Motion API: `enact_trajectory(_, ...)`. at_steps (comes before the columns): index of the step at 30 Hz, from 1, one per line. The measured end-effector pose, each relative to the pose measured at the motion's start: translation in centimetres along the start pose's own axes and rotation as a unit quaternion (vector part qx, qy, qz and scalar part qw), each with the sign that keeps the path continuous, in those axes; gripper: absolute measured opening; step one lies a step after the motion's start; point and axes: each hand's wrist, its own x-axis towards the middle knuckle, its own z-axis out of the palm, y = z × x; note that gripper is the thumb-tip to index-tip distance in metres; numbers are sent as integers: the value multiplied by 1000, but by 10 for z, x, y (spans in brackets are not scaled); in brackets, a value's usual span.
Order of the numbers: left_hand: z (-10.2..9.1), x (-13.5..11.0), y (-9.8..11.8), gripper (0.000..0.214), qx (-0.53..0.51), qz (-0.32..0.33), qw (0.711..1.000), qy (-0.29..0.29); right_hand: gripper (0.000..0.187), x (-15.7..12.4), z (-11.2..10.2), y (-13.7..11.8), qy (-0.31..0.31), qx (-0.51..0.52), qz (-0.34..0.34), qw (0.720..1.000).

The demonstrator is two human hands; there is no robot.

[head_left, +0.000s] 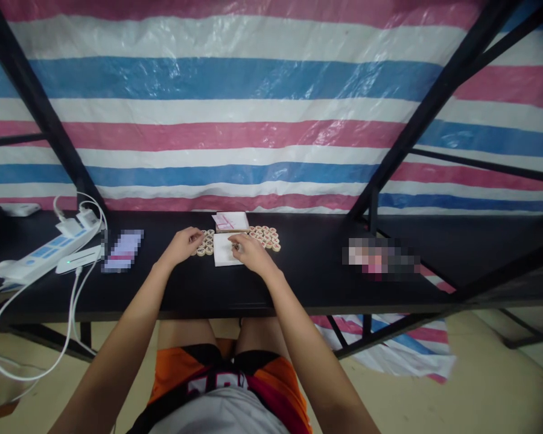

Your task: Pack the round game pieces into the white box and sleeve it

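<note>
My left hand [185, 245] is at the left group of round Chinese chess pieces [205, 246], its fingers curled together at the edge of the group. Whatever its fingertips pinch, if anything, is too small to make out. Over a white square box or pad [226, 258], my right hand [250, 253] has its fingers closed on one round Chinese chess piece [236, 247]. To the right of that hand lies a second group of Chinese chess pieces [266, 236] with reddish marks; part of it is hidden behind the hand.
Behind the white square stands an open box [233, 221] with a pink-and-white paper. A power strip [49, 250] with white cables and a blurred phone [123, 250] lie left on the black table [317, 259]. Black metal posts [380, 163] frame striped sheeting; a blurred item [373, 256] is right.
</note>
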Motion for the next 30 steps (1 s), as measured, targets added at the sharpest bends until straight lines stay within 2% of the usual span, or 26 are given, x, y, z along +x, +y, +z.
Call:
enact_trajectory(2, 7, 0, 13, 31, -14, 38, 999, -20, 34, -4, 2, -2, 24, 22, -9, 999)
enact_trajectory(5, 16, -1, 29, 30, -31, 60, 997, -38, 33, -7, 7, -5, 54, 43, -23, 997)
enact_trajectory(9, 23, -2, 38, 27, -57, 75, 994, -51, 30, -7, 14, -10, 76, 44, -53, 995)
enact_trajectory(12, 27, -3, 39, 23, -86, 65, 993, -56, 28, -8, 16, -13, 85, 32, -68, 994)
enact_trajectory(16, 33, -3, 37, 21, -137, 46, 989, -33, 25, -9, 16, -15, 101, 25, -92, 990)
enact_trajectory(23, 39, 0, 33, 16, -178, 33, 983, -17, 25, -10, 18, -14, 97, 25, -107, 989)
enact_trajectory(26, 38, 1, 29, 18, -207, 11, 978, -1, 25, -11, 17, -13, 106, 17, -101, 989)
enact_trajectory(30, 33, 3, 22, 25, -272, -29, 961, 25, 20, -13, 15, -4, 147, -4, -56, 987)
